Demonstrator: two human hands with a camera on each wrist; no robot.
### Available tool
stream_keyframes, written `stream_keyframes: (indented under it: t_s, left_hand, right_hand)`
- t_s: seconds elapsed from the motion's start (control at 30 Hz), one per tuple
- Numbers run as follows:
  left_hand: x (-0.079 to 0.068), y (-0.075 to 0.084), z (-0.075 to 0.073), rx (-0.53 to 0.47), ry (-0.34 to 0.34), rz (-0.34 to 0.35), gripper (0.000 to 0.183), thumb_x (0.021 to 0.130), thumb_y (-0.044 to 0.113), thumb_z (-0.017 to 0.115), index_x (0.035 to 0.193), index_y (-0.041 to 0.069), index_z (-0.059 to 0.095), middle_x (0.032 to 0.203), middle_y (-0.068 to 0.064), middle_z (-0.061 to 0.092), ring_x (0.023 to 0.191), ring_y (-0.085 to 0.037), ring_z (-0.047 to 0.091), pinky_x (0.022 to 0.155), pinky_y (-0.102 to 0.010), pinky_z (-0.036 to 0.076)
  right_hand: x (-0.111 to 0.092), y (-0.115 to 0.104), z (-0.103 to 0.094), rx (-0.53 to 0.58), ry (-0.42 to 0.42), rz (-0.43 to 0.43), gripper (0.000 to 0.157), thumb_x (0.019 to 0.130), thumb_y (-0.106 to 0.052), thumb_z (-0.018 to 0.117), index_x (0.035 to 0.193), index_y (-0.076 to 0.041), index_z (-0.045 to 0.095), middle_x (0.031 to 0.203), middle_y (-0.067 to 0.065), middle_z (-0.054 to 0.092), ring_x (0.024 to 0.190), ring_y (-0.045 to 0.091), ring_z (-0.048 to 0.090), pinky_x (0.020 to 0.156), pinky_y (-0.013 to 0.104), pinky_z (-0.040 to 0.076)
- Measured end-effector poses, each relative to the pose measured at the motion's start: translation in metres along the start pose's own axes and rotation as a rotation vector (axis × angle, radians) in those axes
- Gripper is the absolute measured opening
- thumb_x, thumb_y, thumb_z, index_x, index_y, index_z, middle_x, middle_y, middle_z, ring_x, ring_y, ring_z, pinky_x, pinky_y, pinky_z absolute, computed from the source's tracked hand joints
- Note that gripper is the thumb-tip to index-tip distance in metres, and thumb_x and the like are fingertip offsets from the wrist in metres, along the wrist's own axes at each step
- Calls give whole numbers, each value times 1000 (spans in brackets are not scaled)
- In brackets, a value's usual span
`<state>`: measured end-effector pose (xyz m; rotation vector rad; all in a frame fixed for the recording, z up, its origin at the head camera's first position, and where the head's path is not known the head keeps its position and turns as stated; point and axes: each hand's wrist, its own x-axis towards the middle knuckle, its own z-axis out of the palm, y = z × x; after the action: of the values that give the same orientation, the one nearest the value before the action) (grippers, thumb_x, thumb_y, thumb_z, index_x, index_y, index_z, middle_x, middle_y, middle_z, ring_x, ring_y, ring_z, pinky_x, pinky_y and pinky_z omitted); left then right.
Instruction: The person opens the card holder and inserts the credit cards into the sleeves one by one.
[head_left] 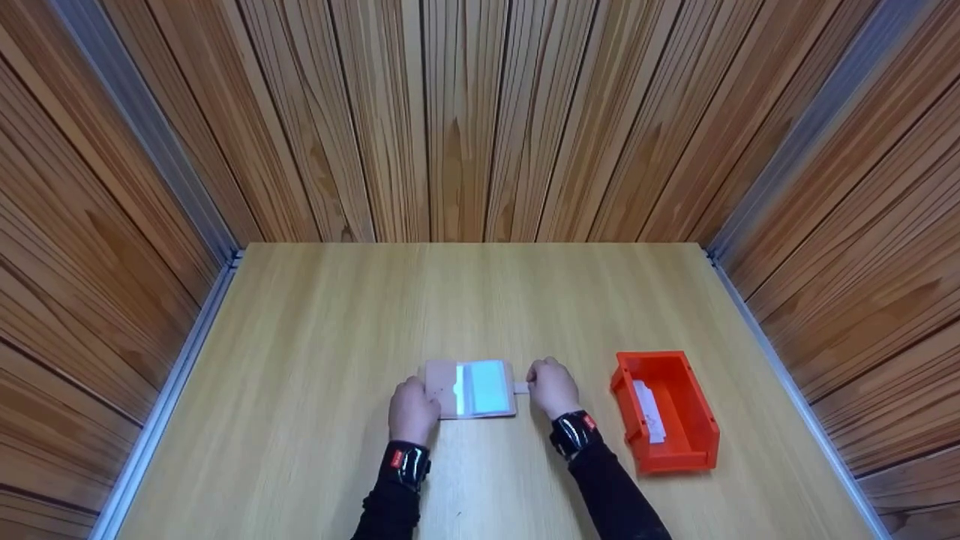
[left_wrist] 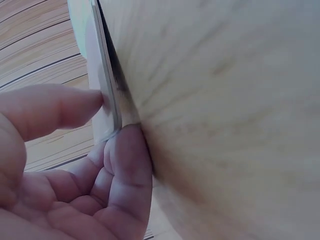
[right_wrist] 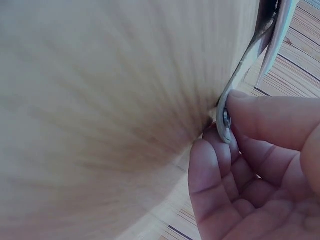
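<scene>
A pale pink card holder (head_left: 441,371) lies spread open on the table, its clear bluish card sleeves (head_left: 489,386) facing up. My left hand (head_left: 412,412) pinches its left cover at the edge. The left wrist view shows the thumb on the cover's (left_wrist: 107,117) inner face and curled fingers under the edge. From the holder's right side sticks out a short strap (head_left: 521,388). My right hand (head_left: 554,388) holds the end of this strap between thumb and fingers. A metal snap (right_wrist: 226,118) shows on the strap beside the thumb in the right wrist view.
An orange-red plastic bin (head_left: 697,420) stands to the right of my right hand. Inside it, a white paper slip (head_left: 649,412) leans along the left wall. Wood-plank walls (head_left: 465,120) with metal corner rails (head_left: 161,420) enclose the wooden tabletop (head_left: 337,315).
</scene>
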<state>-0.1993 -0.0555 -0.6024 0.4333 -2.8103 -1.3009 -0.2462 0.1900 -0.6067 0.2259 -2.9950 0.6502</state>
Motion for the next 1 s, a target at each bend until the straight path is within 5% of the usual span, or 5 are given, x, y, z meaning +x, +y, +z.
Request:
stream_keyframes:
  t_s: [0.43, 1.0]
  left_hand:
    - [3, 1, 1, 73, -13, -25, 22, 79, -5, 67, 100, -8, 60, 88, -16, 60, 82, -30, 60, 73, -45, 50]
    - [3, 0, 1, 75, 26, 8, 14, 77, -7, 64, 89, -4, 59, 83, -14, 58, 78, -32, 59, 68, -46, 48]
  right_hand:
    - [0, -1, 0, 15, -27, 23, 15, 79, 3, 72, 77, -7, 61, 82, 5, 54, 76, 25, 55, 70, 41, 49]
    - [-1, -1, 0, 8, 11, -2, 13, 78, 3, 72, 76, -5, 63, 80, 5, 54, 75, 25, 57, 68, 41, 49]
